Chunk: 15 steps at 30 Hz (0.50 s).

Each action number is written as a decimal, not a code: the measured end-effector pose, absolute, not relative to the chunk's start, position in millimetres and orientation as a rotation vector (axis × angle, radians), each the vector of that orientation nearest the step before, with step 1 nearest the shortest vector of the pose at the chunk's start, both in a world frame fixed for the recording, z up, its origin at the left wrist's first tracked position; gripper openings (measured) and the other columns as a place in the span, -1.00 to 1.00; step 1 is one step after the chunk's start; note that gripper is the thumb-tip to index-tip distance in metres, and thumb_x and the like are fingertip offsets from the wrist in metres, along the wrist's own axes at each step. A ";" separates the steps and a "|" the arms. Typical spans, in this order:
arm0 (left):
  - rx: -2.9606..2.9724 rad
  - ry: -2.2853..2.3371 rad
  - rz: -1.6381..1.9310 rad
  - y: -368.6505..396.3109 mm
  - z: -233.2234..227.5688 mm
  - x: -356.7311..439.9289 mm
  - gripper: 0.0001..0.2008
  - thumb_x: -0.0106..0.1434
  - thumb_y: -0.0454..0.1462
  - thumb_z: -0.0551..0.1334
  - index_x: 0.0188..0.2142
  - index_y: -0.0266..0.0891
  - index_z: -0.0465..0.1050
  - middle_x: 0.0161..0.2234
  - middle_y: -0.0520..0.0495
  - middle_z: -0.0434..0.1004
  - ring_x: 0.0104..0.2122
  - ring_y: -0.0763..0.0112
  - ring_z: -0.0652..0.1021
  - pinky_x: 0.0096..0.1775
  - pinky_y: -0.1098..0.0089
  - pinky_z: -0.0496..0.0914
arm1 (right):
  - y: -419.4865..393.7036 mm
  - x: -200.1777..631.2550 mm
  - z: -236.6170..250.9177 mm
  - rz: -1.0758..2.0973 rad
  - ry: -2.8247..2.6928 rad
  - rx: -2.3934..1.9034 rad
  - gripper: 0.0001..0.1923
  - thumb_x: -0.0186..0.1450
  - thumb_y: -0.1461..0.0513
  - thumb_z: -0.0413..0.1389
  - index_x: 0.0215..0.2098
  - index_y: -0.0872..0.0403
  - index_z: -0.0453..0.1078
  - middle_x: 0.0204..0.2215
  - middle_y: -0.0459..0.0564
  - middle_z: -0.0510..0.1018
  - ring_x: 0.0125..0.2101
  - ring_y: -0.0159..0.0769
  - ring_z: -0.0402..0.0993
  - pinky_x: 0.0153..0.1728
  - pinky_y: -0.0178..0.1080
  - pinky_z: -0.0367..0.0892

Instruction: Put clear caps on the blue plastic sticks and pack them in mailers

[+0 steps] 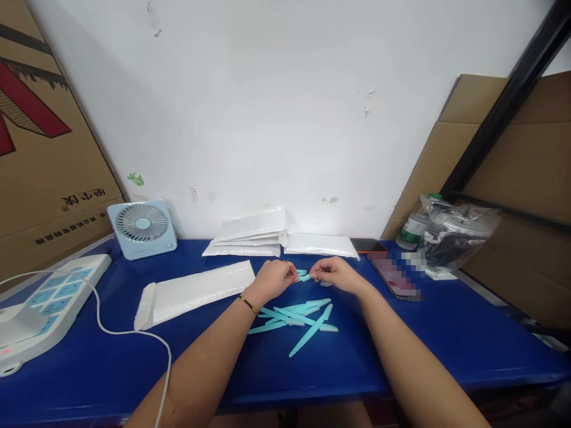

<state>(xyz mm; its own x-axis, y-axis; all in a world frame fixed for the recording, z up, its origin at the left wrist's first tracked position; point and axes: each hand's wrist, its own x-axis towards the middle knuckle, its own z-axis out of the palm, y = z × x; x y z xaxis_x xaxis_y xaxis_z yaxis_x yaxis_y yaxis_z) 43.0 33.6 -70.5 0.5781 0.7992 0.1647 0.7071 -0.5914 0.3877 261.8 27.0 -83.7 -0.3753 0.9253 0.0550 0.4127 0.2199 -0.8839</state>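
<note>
Both hands meet over the middle of the blue table (446, 339). My left hand (273, 278) and my right hand (335, 273) pinch the two ends of one small turquoise plastic piece (304, 276) held between them, just above the tabletop. Right below the hands lies a loose pile of several long turquoise plastic sticks (297, 319), some crossing each other. A bracelet sits on my left wrist and a ring on a left finger.
A white padded mailer (191, 292) lies left of the hands; a stack of more mailers (254, 235) rests by the wall. A small fan (143, 227), a power strip (42, 303) with white cable, a phone (395, 276), a plastic bag (455, 232) and cardboard surround the table.
</note>
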 end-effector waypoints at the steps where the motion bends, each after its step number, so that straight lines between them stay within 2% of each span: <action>1: 2.530 1.249 0.469 33.7 -70.7 45.1 -0.84 0.20 -0.20 0.14 -0.38 -0.14 0.48 -0.39 0.05 0.56 -0.38 0.40 0.49 -0.33 0.45 0.24 | 27.8 263.4 -84.5 1.109 -1.892 -1.225 -0.70 0.12 0.08 0.19 -0.35 0.17 0.48 -0.55 -0.03 0.51 -0.56 -0.42 0.36 -0.53 -0.36 0.27; 11: 2.480 1.373 0.404 47.3 -81.4 30.0 -0.86 0.20 -0.19 0.16 -0.39 -0.12 0.47 -0.39 0.06 0.54 -0.33 0.37 0.50 -0.27 0.41 0.28 | 43.2 308.0 -93.6 0.998 -1.808 -1.346 -0.68 0.06 0.06 0.21 -0.41 0.18 0.50 -0.55 0.00 0.53 -0.52 -0.35 0.40 -0.47 -0.31 0.30; 13: 2.517 1.390 0.422 47.9 -85.0 29.5 -0.87 0.18 -0.17 0.18 -0.34 -0.10 0.47 -0.32 0.03 0.52 -0.24 0.32 0.48 -0.20 0.37 0.29 | 44.7 312.9 -94.8 0.951 -1.853 -1.405 -0.69 0.06 0.07 0.21 -0.41 0.17 0.51 -0.53 0.00 0.54 -0.50 -0.34 0.40 -0.45 -0.31 0.29; 15: 2.547 1.406 0.478 46.7 -88.9 30.7 -0.79 0.16 -0.14 0.20 -0.20 -0.08 0.45 -0.15 -0.01 0.46 -0.08 0.25 0.42 -0.10 0.33 0.28 | 43.8 310.9 -94.1 0.842 -1.896 -1.452 -0.71 0.05 0.08 0.22 -0.40 0.15 0.53 -0.50 -0.01 0.55 -0.48 -0.34 0.39 -0.43 -0.31 0.28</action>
